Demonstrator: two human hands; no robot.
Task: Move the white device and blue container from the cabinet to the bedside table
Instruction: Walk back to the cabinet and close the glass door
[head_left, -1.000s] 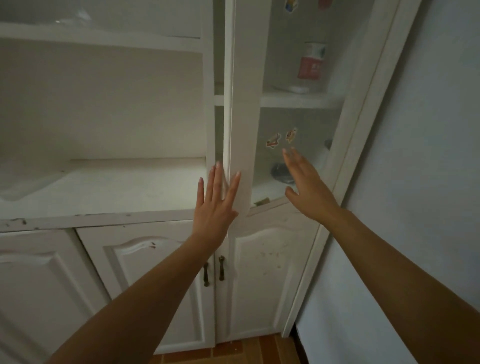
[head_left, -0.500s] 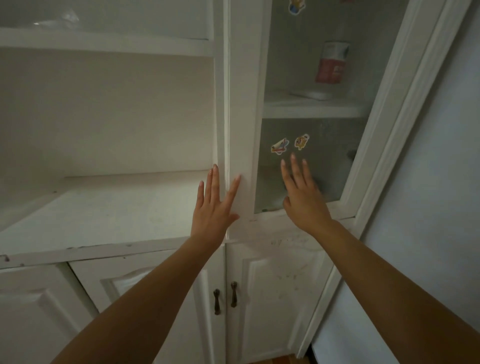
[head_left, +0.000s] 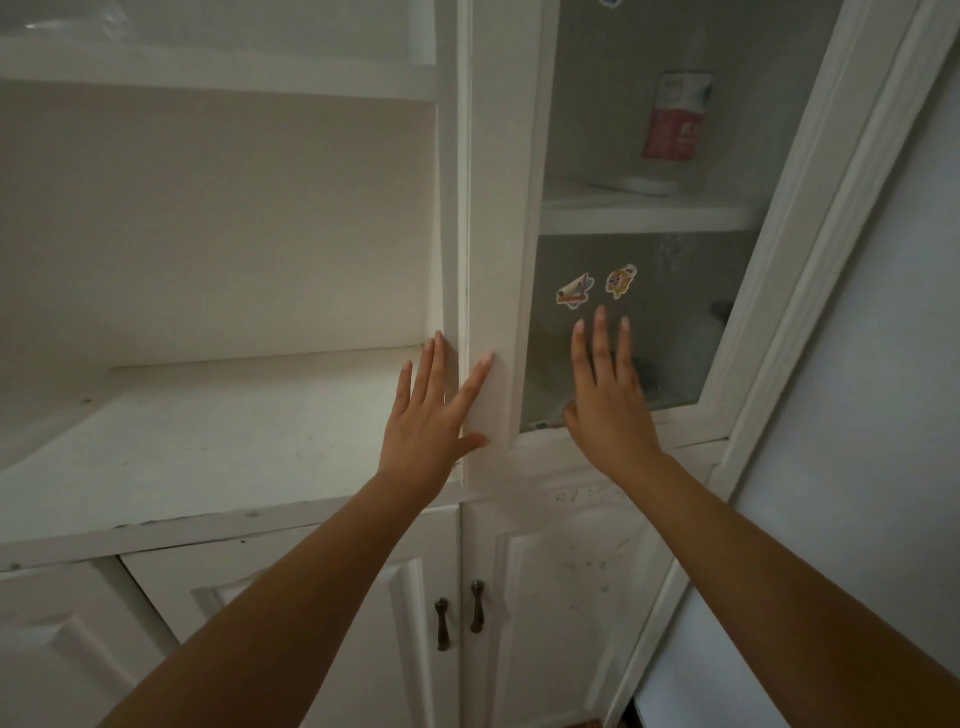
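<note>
Head view: stickered glass door (head_left: 649, 332) before hands (head_left: 608, 410).

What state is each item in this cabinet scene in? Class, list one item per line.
White-framed glass cabinet door: shut, right hand flat on it.
Two lower white panel doors with dark metal handles: shut.
Red-and-white carton: upright on the upper shelf behind the glass.
Left hand: open, fingers spread on the door frame's edge.
Right hand: open, empty.
Two cartoon stickers: stuck on the glass.

A white wooden cabinet shelf (head_left: 644, 213) behind glass carries a red-and-white carton (head_left: 675, 117) and a flat white round object (head_left: 641, 184).
</note>
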